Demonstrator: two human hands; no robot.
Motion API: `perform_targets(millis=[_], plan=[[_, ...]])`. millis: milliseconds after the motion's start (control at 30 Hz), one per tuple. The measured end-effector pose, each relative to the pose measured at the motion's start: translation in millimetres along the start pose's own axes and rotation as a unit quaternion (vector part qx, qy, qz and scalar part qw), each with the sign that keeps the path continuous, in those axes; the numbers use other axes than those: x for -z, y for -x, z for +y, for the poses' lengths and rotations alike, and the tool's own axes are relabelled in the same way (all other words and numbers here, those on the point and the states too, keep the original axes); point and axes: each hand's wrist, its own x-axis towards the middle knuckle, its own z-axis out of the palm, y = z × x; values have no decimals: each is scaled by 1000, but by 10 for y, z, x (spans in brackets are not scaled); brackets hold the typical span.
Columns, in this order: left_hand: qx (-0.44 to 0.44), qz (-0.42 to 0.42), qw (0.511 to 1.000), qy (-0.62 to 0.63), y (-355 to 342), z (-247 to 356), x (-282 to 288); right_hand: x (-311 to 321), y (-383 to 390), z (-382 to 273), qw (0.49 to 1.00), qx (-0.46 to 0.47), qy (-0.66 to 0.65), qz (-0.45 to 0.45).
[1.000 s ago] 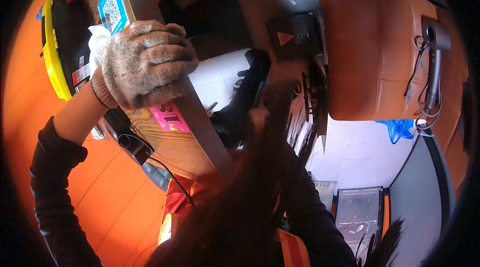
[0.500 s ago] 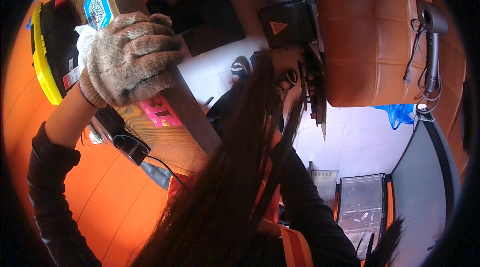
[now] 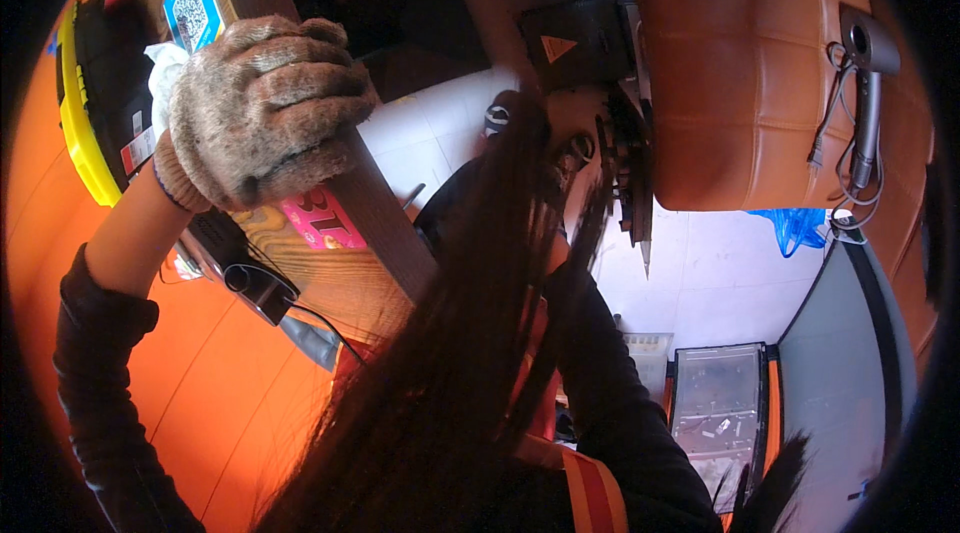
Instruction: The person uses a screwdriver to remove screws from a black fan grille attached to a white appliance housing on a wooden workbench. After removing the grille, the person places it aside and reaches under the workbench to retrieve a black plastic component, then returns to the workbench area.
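My left hand (image 3: pixel 270 113), in a dirty grey-brown knit work glove, lies over the raised wooden edge of a counter (image 3: pixel 380 223). Its fingers are together and bent around that edge. Beside the glove's back is a crumpled white piece (image 3: pixel 165 78), which could be tissue or cloth. A blue card with a square code (image 3: pixel 192 5) stands just beyond the knuckles, and a pink sign (image 3: pixel 325 221) lies on the near side. My right arm (image 3: pixel 620 383), in a dark sleeve, reaches forward. Long dark hair (image 3: pixel 470 273) hides the right hand and anything it may hold.
A black case with a yellow rim (image 3: pixel 85 153) and a small black device with a cable (image 3: pixel 265 293) sit left. At right, a hair dryer (image 3: pixel 868 83) lies on a brown padded leather seat (image 3: pixel 740 83). Below are a blue bag (image 3: pixel 790 231) and a clear plastic box (image 3: pixel 715 393).
The foot at upper middle has shifted slightly right and away. My left hand stays on the wooden edge with hardly any movement.
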Motion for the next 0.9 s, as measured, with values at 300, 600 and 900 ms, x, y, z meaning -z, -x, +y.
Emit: perform_targets(millis=[300,600,900], plan=[[-7,-3,999,33,28,-14,5,222,1213,149,741,-417,-292,438],[45,9,999,-21,122,45,-152,737,1724,617,831,-416,-90,358],[51,42,993,99,92,41,-386,390,1440,1071,934,-298,-100,173]])
